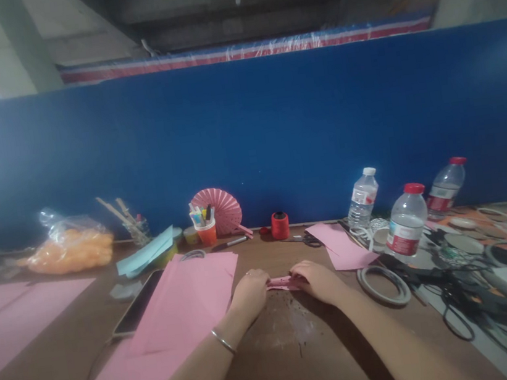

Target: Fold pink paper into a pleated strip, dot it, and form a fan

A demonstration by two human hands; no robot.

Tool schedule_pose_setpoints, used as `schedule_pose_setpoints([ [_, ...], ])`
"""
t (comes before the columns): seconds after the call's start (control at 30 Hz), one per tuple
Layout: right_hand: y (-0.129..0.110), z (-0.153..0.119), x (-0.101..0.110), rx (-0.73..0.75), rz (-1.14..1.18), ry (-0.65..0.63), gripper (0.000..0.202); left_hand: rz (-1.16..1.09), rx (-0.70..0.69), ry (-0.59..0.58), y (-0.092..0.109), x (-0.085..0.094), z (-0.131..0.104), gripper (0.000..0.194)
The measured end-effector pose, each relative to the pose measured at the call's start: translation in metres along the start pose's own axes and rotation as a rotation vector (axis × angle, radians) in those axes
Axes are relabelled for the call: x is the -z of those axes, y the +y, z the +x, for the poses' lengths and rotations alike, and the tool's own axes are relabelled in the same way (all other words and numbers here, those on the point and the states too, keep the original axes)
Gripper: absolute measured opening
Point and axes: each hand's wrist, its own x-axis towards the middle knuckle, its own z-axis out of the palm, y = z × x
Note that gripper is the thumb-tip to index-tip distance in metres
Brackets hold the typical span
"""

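Between my two hands lies a narrow piece of folded pink paper (281, 283), low over the brown table. My left hand (252, 290), with a silver bangle on its wrist, closes its fingers on the paper's left end. At the right end my right hand (314, 278) pinches the same paper, its fingertips curled over it. The fingers cover both ends, so the full length of the strip is hidden. Behind the hands stand a red spool of thread (280, 226) and a round pleated pink paper fan (221, 210).
Pink sheets (194, 310) overlap a dark tablet-like device (138, 305) on the left. Scissors (309, 239) and a pink sheet (342, 245) lie behind my right hand. Water bottles (407, 222), a grey tape roll (384, 285) and tangled cables crowd the right. A blue partition (246, 135) stands behind.
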Motion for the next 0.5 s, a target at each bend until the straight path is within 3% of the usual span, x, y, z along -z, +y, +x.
schedule_pose_setpoints([
  [0.17,-0.01,0.0,-0.002,-0.046,-0.057,-0.059,0.026,0.018,0.003,-0.009,0.004,0.006,-0.002,0.017],
  [0.5,-0.03,0.003,-0.005,-0.101,-0.303,-0.057,0.019,0.11,0.001,-0.028,0.029,0.019,-0.013,0.014],
])
